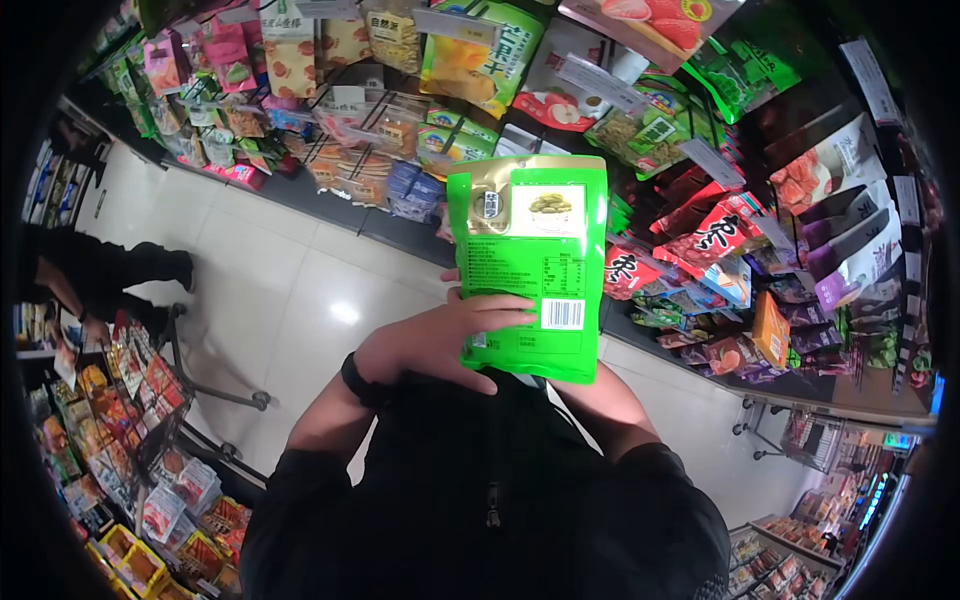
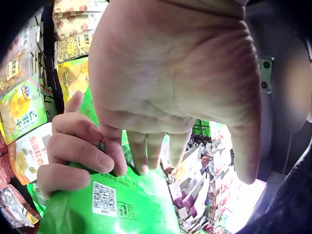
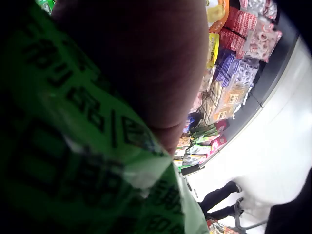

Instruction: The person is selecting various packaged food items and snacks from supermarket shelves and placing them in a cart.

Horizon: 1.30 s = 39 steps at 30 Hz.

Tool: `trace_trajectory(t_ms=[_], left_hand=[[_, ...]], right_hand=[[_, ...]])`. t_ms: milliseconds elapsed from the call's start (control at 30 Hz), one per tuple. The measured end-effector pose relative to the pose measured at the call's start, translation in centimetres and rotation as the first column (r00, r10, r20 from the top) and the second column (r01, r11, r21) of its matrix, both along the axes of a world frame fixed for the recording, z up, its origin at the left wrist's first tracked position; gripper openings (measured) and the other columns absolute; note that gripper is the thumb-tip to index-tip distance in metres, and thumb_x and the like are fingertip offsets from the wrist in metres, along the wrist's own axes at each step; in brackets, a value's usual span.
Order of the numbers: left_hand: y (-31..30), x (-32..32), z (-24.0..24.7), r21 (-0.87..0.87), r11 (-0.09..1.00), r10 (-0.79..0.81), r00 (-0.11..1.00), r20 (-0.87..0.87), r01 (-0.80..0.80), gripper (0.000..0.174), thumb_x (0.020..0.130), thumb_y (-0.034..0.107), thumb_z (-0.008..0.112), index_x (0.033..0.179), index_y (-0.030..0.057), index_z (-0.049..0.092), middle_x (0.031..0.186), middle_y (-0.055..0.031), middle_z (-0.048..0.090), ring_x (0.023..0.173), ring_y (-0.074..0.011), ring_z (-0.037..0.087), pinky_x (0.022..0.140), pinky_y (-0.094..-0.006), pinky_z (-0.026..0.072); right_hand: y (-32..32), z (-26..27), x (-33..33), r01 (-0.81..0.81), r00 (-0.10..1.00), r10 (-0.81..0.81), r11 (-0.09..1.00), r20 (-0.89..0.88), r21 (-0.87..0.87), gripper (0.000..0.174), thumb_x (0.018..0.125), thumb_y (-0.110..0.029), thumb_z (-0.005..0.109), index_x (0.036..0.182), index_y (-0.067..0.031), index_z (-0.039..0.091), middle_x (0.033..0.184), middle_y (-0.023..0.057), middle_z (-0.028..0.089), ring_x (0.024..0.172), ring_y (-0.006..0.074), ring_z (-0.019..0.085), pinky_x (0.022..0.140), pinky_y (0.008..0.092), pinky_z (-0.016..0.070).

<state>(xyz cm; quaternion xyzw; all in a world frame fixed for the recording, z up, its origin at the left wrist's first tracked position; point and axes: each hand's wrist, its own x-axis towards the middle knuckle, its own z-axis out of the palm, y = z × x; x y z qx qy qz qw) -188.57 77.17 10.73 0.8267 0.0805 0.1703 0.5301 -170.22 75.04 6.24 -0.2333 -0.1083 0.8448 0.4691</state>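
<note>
A green snack bag with a gold top is held upright in front of the chest, its printed back and barcode facing up at the head camera. From behind, my right hand grips it, with fingers curled round the bag's side edge in the left wrist view; the bag hides most of this hand in the head view. My left hand, with a black band at the wrist, lies over the bag's lower left. Its fingers extend across the printed back, touching near the barcode, and the thumb stands apart below them.
Racks of hanging snack bags run along the far side and round to the right, with red bags close beside the green one. At left, a person in dark trousers stands near a shopping cart. Pale tiled floor lies between.
</note>
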Motion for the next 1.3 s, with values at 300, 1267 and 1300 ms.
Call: trace_trajectory(t_ms=[300,1267,1300], left_hand=[[-0.1,-0.2,-0.4,-0.050,0.998,-0.036,0.999,-0.029,0.034,0.083,0.070,0.037,0.075,0.137,0.0051,0.037,0.141,-0.0140,0.034,0.130,-0.0284,0.033,0.105,-0.0391,0.0295],[15.0,17.2,-2.6,-0.460,0.849,0.406,0.877,0.257,-0.258,0.029,0.088,0.018,0.060,0.110,-0.0014,0.058,0.100,-0.0051,0.064,0.090,-0.0100,0.058,0.078,-0.0271,0.0462],[15.3,18.2,-1.5,-0.477,0.842,0.413,0.871,0.267,-0.253,0.028,0.089,0.016,0.059,0.110,-0.0019,0.058,0.100,-0.0050,0.064,0.089,-0.0092,0.058,0.078,-0.0258,0.0466]], right_hand=[[-1.2,3.1,-1.2,-0.008,0.999,0.013,0.997,-0.053,0.082,0.063,0.092,-0.051,0.036,0.128,0.0000,0.041,0.116,0.0169,0.050,0.104,0.0241,0.051,0.087,0.0293,0.0463],[5.5,0.8,19.5,0.415,0.117,-0.828,0.543,0.549,0.731,0.023,0.091,-0.019,0.058,0.100,0.0018,0.064,0.092,0.0035,0.065,0.081,0.0089,0.058,0.075,0.0244,0.0452],[5.6,1.4,19.6,0.439,0.146,-0.834,0.536,0.532,0.721,0.022,0.090,-0.018,0.058,0.099,0.0019,0.064,0.091,0.0038,0.066,0.080,0.0091,0.059,0.073,0.0244,0.0458]])
